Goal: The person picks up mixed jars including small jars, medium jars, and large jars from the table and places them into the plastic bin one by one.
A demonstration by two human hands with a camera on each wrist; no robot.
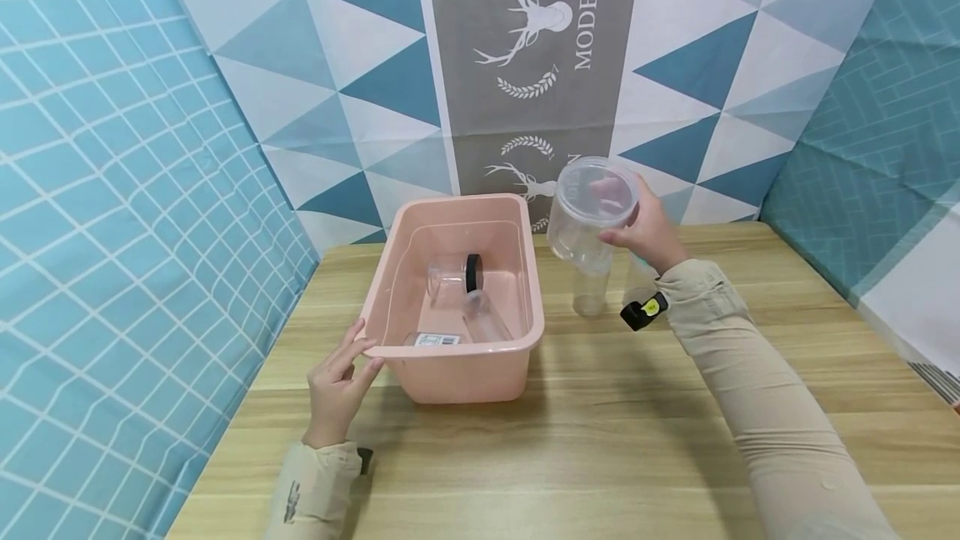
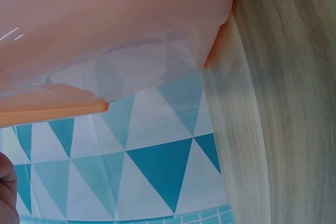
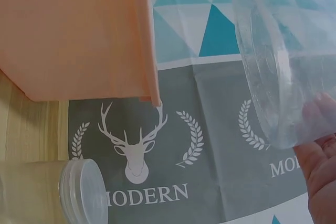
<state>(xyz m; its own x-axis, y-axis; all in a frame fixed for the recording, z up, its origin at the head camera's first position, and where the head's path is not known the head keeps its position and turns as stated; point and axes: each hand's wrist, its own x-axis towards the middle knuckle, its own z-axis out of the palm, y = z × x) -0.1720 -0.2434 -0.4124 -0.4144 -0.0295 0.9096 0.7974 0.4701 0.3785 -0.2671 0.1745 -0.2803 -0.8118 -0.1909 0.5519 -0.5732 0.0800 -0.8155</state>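
My right hand (image 1: pixel 628 222) grips a clear plastic jar (image 1: pixel 588 207) with a clear lid and holds it tilted in the air, just right of a pink plastic tub (image 1: pixel 465 373). In the right wrist view the jar (image 3: pixel 283 51) fills the upper right, with my right hand (image 3: pixel 321 171) below it and the tub (image 3: pixel 79 30) at the upper left. My left hand (image 1: pixel 358 354) rests with fairly straight fingers against the tub's front left corner. Only a fingertip of my left hand (image 2: pixel 5 192) shows beside the tub (image 2: pixel 105 19) in the left wrist view.
Inside the tub lie a clear jar with a black lid (image 1: pixel 453 277), a second clear jar (image 1: pixel 486 319) and a labelled one (image 1: pixel 435 340). Another clear jar (image 1: pixel 590 290) stands on the wooden table (image 1: pixel 600 440) under my right hand. Patterned cloth walls enclose the table.
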